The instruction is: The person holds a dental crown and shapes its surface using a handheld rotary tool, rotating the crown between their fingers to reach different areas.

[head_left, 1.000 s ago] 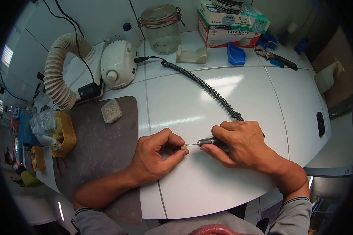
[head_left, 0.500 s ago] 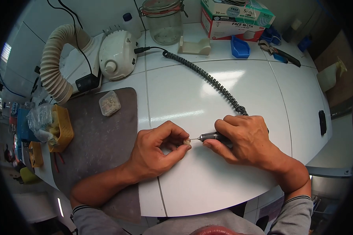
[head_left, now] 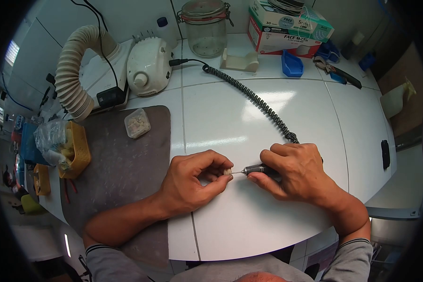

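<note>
My left hand [head_left: 188, 181] pinches a small cream-coloured piece [head_left: 228, 172], tooth-like in size, between thumb and fingertips. Its exact shape is too small to make out. Wrapped around a dark rotary handpiece [head_left: 257, 169] is my right hand [head_left: 293, 171]. The handpiece's thin metal bit points left and reaches the cream piece; whether it touches cannot be told for sure. A coiled black cord [head_left: 254, 96] runs from behind my right hand to the white control unit [head_left: 149, 66]. Both hands are over the white tiled tabletop [head_left: 263, 225].
A grey mat [head_left: 122, 188] lies at left with a small clear box of pale pieces [head_left: 137, 123]. Beyond are a yellow basket [head_left: 77, 150], a ribbed hose [head_left: 70, 70], a glass jar [head_left: 206, 33], a blue tray [head_left: 292, 64], mask boxes [head_left: 286, 40] and pliers [head_left: 340, 73].
The whole view has shifted slightly, so the background sits lower and further right. The cream piece appears turned a little in my left fingers. Both hands keep their holds.
</note>
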A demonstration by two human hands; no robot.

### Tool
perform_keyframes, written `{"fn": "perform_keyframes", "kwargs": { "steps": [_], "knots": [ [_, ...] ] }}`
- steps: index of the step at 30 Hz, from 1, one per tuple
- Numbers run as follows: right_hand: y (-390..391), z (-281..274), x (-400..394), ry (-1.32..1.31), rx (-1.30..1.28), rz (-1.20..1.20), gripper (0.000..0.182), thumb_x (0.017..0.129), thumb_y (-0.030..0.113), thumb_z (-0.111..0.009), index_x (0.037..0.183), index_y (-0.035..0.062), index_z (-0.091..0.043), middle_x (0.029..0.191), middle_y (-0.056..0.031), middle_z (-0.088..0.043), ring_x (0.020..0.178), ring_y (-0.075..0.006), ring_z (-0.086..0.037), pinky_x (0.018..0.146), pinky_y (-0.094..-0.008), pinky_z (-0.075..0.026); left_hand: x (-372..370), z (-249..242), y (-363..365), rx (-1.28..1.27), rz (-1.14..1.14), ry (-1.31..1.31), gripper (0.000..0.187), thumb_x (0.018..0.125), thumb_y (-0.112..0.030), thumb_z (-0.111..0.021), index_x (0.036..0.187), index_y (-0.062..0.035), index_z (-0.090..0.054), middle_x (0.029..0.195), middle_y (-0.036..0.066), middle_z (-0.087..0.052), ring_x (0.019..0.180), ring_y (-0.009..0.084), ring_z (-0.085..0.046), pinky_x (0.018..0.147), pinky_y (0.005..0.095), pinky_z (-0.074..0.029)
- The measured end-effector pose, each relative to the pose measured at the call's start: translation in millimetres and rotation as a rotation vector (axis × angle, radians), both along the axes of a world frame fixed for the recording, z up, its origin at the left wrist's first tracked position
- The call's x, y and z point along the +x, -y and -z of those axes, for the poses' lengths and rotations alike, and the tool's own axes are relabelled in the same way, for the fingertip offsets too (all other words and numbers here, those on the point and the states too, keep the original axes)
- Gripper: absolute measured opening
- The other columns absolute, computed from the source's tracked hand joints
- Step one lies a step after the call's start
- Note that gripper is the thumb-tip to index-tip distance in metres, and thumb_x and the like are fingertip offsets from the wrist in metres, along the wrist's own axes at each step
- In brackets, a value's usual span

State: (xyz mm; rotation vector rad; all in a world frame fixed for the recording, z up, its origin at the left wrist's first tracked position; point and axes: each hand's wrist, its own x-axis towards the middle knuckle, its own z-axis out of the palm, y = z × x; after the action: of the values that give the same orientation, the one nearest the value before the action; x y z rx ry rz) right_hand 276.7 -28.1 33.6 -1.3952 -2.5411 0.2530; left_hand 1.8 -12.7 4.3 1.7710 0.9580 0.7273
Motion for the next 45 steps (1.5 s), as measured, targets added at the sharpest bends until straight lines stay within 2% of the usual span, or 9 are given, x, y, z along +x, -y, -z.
{"fn": "perform_keyframes", "kwargs": {
  "steps": [26,32,45],
  "knots": [
    [0.8,-1.5,-1.2,0.011,-0.009,0.004,0.045,0.102,0.052,-0.074,0.083,0.0116,-0.071,0.067,-0.0055,-0.066,0.057,-0.0257,-0.069,0.048,-0.0399,-0.049,-0.2,-1.2,0.4,0.011,0.012,-0.015,0.022,0.093,-0.002,-0.083,0.113,0.0038,-0.078,0.098,0.009,-0.081,0.087,0.012,-0.078,0.078,0.026,-0.064],
    [0.7,1.1,-2.0,-0.016,-0.005,0.038,0.047,0.102,0.053,-0.074,0.082,0.0103,-0.07,0.066,-0.006,-0.065,0.052,-0.0266,-0.067,0.046,-0.0408,-0.047,0.4,-0.5,0.0,0.03,0.015,0.001,0.021,0.092,-0.002,-0.083,0.112,0.003,-0.077,0.096,0.008,-0.08,0.085,0.0118,-0.077,0.076,0.0263,-0.063],
    [1.7,1.7,-0.9,-0.018,0.009,0.018,0.047,0.102,0.053,-0.074,0.084,0.0099,-0.071,0.069,-0.0071,-0.068,0.057,-0.0275,-0.071,0.048,-0.0411,-0.051,0.2,-0.6,0.2,0.043,0.019,-0.013,0.021,0.092,-0.004,-0.084,0.11,0.0023,-0.077,0.093,0.007,-0.079,0.081,0.0105,-0.075,0.072,0.0252,-0.06]
  ]
}}
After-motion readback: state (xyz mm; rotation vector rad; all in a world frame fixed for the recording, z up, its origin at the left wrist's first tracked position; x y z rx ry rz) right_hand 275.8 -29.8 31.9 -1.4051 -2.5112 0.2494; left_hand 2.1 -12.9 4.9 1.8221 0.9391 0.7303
